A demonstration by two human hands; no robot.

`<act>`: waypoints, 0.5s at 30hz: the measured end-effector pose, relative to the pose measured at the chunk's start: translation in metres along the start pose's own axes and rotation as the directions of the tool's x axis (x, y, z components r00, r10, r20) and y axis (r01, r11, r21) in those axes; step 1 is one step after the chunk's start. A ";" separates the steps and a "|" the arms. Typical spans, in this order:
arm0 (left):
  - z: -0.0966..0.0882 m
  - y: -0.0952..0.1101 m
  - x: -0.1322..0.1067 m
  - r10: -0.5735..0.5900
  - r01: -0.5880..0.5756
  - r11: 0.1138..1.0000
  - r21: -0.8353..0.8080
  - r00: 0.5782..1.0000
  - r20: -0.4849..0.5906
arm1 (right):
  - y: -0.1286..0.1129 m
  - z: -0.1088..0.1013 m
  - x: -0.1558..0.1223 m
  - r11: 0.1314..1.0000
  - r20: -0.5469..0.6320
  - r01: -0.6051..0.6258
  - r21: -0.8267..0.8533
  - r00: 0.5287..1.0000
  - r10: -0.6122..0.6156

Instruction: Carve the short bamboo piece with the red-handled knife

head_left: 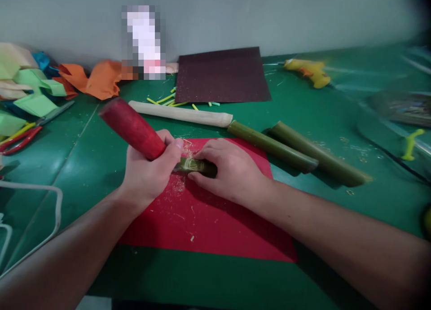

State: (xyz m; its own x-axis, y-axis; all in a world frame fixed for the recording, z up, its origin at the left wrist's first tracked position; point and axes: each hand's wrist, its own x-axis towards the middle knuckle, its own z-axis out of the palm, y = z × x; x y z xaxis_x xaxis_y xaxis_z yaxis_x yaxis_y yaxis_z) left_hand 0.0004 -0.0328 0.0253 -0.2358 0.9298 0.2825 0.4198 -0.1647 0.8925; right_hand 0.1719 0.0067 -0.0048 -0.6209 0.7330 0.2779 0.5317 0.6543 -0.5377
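Note:
My left hand point(148, 171) is closed around the thick red wooden handle point(133, 126) of a carving tool, which leans up to the left. Its working end is mostly hidden by my fingers and reaches the left end of a short green bamboo piece point(193, 165). Pale cut lines mark the top of that bamboo. From the right, my right hand point(229, 166) grips the same piece between thumb and fingers. Under both hands lies a red sheet point(215, 229), with pale shavings point(180, 184) scattered around the bamboo.
Beyond the red sheet lie a pale peeled stick point(182, 114) and two green bamboo lengths point(276, 146). A dark brown sheet point(222, 76) and a yellow glue gun point(308, 72) are farther back. Red-handled scissors point(23, 139), orange paper point(103, 79) and green paper point(37, 99) are at left.

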 end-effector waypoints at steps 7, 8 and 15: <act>-0.005 0.001 0.002 -0.024 0.023 1.000 0.009 0.995 0.101 | 0.004 0.004 -0.001 0.995 -0.002 0.069 0.067 0.998 -0.069; -0.004 0.001 0.002 -0.034 0.035 0.999 -0.004 0.991 0.126 | 0.004 0.004 -0.001 0.995 0.005 0.067 0.071 0.998 -0.068; -0.005 0.003 0.005 -0.119 0.175 0.978 -0.112 0.913 0.391 | 0.006 0.004 0.002 0.985 0.030 0.126 0.121 0.991 -0.130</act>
State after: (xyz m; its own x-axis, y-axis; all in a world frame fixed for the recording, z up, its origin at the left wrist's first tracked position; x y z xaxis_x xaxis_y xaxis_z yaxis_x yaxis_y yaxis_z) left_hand -0.0040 -0.0300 0.0312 0.0781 0.9968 0.0144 0.2713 -0.0351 0.9619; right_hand 0.1717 0.0109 -0.0110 -0.7019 0.6356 0.3214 0.3761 0.7140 -0.5906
